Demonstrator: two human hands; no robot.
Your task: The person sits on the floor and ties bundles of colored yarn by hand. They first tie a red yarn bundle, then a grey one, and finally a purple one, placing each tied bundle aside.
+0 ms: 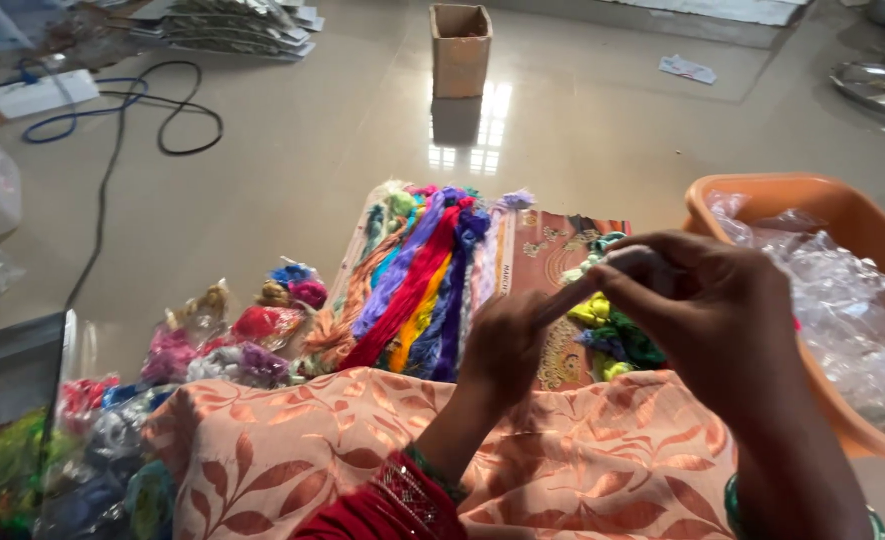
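The floor (343, 130) is glossy beige tile, with window light reflected just below a small open cardboard box (461, 48) standing upright far off. A black and blue cable (153, 110) loops across the tile at upper left, near a stack of flat packets (233, 25). Peach leaf-print cloth (443, 450) covers the person's lap at the bottom.

An orange tub (843, 210) at right holds crumpled clear plastic bags (843, 300). To the left, a heap of small clear bags (223, 345) holds tufts of coloured thread. Beyond the lap a bundle of skeins (418, 280), purple, red, yellow, blue and orange, lies on a printed card (563, 250); green and yellow threads (613, 325) lie on the card too.

The left hand (503, 345) and right hand (703, 310) meet above the card. The right one is curled, fingertips pinching a thin pale strand or strip (578, 285); the left closes round its lower end. What the strand is exactly is hard to make out, being small and partly behind the fingers.

The tub is cut off by the right edge; metal dishes (883, 85) at upper right and a dark flat thing at lower left are also cropped.
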